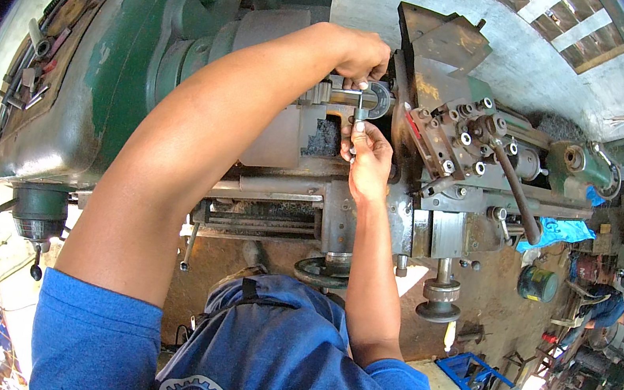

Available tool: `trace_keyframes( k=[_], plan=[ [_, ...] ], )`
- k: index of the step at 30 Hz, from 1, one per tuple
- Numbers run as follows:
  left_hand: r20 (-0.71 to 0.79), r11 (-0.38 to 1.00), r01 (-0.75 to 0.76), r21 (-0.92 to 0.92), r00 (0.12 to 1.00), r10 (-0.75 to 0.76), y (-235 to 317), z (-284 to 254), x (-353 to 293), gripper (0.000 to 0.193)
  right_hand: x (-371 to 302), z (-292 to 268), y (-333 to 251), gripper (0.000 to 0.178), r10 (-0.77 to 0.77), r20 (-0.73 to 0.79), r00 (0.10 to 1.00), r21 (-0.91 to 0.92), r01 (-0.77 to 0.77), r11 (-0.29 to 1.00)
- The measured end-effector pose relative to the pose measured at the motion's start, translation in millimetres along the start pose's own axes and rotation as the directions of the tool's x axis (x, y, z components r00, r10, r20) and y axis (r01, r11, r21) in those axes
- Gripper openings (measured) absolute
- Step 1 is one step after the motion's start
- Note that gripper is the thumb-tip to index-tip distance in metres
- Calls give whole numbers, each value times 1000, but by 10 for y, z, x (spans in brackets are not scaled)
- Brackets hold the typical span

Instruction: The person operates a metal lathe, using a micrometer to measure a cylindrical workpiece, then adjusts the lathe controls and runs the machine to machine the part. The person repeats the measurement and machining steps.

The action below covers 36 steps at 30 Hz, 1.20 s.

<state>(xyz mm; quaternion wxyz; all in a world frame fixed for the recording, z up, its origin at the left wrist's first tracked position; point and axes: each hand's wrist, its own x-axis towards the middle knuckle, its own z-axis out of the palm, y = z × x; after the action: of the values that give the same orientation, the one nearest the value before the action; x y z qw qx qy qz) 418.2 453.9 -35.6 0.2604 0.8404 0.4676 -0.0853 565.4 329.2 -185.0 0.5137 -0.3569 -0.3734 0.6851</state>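
An outside micrometer (pixel 379 101) with a curved frame is held across a thin metal rod (pixel 344 96) that sticks out of the lathe chuck (pixel 312 93). My right hand (pixel 368 155) grips the micrometer's barrel from the near side, thumb and fingers closed round it. Reaching over from the left, my left hand (pixel 363 56) has its fingers curled at the far end of the micrometer, pinching it near the rod. Part of that grip is hidden behind the knuckles. Just right of both hands stands the tool post (pixel 455 139) with its bolts.
The green lathe headstock (pixel 125 49) fills the left side, with loose tools (pixel 40 61) on top. A long lever (pixel 516 192) slants from the tool post. Handwheels (pixel 321 270) project toward me. Blue cloth (pixel 558 232) hangs at right, above a green bucket (pixel 537 283). Another person (pixel 608 310) is farther right.
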Motion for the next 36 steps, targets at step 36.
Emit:
trace_keyframes(
  k=[36],
  plan=[
    [-46, 989, -76, 126, 996, 82, -70, -1, 38, 20, -11, -28, -47, 23, -5, 16, 1000, -99, 6, 995]
  ],
)
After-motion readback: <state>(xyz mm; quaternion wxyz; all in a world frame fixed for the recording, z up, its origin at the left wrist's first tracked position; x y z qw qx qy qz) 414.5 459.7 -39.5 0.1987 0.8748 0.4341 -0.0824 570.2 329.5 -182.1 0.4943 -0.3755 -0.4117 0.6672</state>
